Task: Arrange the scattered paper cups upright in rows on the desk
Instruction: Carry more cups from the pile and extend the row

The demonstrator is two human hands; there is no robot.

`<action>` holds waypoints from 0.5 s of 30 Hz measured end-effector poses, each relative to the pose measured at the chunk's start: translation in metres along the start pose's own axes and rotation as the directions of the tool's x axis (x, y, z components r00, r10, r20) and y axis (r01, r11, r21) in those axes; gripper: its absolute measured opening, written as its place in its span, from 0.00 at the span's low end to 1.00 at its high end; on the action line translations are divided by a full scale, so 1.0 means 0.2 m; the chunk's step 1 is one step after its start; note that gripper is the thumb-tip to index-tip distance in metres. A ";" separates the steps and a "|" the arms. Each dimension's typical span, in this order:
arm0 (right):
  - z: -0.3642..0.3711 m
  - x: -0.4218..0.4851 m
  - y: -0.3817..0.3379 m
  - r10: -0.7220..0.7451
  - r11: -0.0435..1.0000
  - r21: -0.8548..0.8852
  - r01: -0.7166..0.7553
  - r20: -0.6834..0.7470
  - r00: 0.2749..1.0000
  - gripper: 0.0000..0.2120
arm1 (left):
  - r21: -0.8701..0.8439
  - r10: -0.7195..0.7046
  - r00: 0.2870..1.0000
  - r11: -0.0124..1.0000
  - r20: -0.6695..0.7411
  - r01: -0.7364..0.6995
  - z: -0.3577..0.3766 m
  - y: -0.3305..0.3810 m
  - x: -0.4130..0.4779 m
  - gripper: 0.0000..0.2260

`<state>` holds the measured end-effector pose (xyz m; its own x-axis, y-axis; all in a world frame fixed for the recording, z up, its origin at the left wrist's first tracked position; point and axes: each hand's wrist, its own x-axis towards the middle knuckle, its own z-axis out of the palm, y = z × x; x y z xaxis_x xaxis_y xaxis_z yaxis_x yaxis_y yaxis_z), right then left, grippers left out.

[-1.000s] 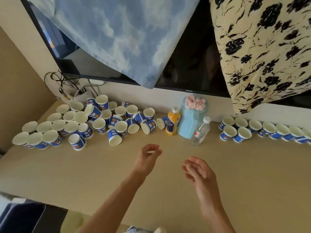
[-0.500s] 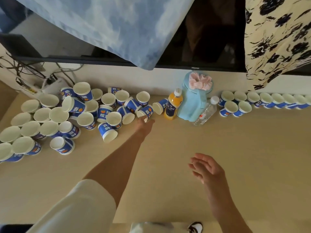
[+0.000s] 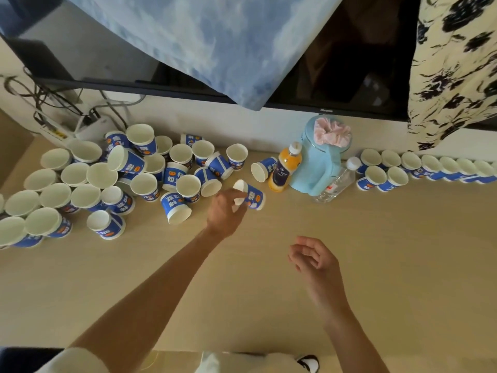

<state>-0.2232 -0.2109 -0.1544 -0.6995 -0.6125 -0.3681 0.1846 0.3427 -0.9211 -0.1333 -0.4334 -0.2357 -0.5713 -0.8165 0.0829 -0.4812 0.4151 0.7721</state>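
A big scatter of blue-and-white paper cups [image 3: 113,181] covers the left back of the light wooden desk [image 3: 390,265], some upright, some on their sides. My left hand [image 3: 224,211] reaches forward and pinches one tipped cup [image 3: 254,197] at its rim, just right of the pile. Another cup [image 3: 265,168] lies on its side beside the orange bottle. At the back right, upright cups [image 3: 430,165] stand in two rows against the wall. My right hand [image 3: 314,258] hovers over the desk with loosely curled fingers, holding nothing.
An orange juice bottle [image 3: 285,170], a light blue jug [image 3: 320,157] with a pink scrunchie on top and a clear water bottle [image 3: 336,181] stand between pile and rows. A screen [image 3: 336,63] draped with cloths hangs behind. Cables and a white box [image 3: 88,125] sit at the back left.
My left hand reached forward to the pile's right side and took hold of a tipped cup. The right hand stayed low over the desk. The view moved closer and tilted down.
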 end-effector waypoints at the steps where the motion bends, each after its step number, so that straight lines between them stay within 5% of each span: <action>1: 0.01 0.01 0.01 -0.030 0.999 -0.035 0.030 0.005 1.000 0.15 | 0.002 0.082 0.996 0.997 0.020 -0.082 -0.04 0.03 -0.03 0.08; 5: 0.04 0.04 0.02 -0.159 0.922 -0.348 0.170 0.059 0.985 0.33 | -0.060 0.217 0.942 0.976 0.258 -0.208 -0.17 0.19 -0.12 0.08; 7: 0.06 0.06 0.01 -0.110 0.909 -0.391 0.146 0.114 0.987 0.39 | -0.144 0.302 0.886 0.953 0.352 -0.268 -0.21 0.28 -0.15 0.08; 12: 0.07 0.08 -0.01 -0.038 0.965 -0.255 0.056 0.077 0.996 0.20 | -0.271 0.439 0.794 0.896 0.421 -0.352 -0.21 0.43 -0.18 0.08; 15: 0.03 0.10 0.00 -0.059 0.981 -0.188 0.055 -0.018 0.998 0.17 | -0.304 0.495 0.789 0.864 0.365 -0.401 -0.16 0.45 -0.13 0.04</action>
<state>-0.2324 -0.2275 -0.1618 -0.7212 -0.6190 -0.3109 0.0130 0.4367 -0.8995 -0.1398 -0.3881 -0.1476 -0.9313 -0.2923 0.2173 0.0153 0.5646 0.8252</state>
